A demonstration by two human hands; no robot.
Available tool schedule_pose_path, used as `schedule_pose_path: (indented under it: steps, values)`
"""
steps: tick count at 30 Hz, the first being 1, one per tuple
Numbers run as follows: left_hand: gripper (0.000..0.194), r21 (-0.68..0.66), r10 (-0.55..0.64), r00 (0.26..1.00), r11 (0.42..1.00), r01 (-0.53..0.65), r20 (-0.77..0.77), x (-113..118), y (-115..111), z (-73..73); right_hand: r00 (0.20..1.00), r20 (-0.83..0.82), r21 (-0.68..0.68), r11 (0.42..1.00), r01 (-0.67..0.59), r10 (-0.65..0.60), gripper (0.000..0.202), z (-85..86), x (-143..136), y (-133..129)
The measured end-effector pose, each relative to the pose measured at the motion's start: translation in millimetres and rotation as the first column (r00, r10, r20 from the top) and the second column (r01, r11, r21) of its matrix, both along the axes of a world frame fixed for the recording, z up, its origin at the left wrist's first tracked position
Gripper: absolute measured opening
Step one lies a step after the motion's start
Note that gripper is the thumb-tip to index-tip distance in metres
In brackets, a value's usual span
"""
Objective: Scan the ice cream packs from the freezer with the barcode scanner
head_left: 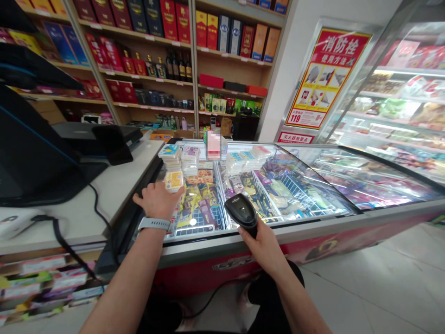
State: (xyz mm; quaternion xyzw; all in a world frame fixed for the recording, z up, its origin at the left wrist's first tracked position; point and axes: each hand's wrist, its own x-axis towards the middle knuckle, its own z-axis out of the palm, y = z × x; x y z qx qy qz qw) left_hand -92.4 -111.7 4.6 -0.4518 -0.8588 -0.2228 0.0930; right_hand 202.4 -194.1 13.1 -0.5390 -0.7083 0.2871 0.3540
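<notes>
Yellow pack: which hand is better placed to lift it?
Probably the left hand: it's at the near edge of the yellow pack, while the right hand holds the scanner.

Bright glare streaks the freezer glass [347, 181]; the frame's edges stretch.

Shelves [222, 67], wooden, stocked, far side. Wall [292, 35], white, right of these as I view it remotely. Poster [325, 79], red and yellow, framed, on the wall; red sign [296, 138] below. Cabinet [406, 71], lit, far right. Freezer [313, 231], long, glass-topped, red-sided; I see light streaks [365, 194] across its top. Counter [76, 222], pale, left. Floor [347, 292], pale tile.
</notes>
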Motion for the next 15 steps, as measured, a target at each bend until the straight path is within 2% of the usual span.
schedule_pose_path:
  steps: [4, 11, 13, 15]
  values:
    - [0.072, -0.05, 0.04, 0.999, 0.998, -0.039, 0.024, -7.7, 5.7, -3.9, 1.0, 0.001, -0.005, 1.0, 0.027, -0.027, 0.027, -1.2, 2.1, 3.3]
    - [0.073, -0.072, 0.017, 1.0, 0.997, -0.017, -0.003, -15.8, 10.4, -13.9, 0.994, -0.104, -0.027, 0.999, 0.021, -0.024, 0.028, -1.2, 7.7, 6.4]
    - [0.077, -0.054, 0.031, 0.999, 0.998, -0.032, -0.017, -13.9, 8.6, -13.6, 0.99, -0.134, -0.037, 0.999, 0.027, -0.032, 0.029, -2.6, 10.8, 7.3]
    - [0.079, 0.027, 0.028, 0.998, 0.999, -0.027, -0.05, -9.4, 6.1, -11.7, 0.987, -0.156, -0.051, 0.998, 0.032, -0.04, 0.031, -3.9, 14.2, 8.3]
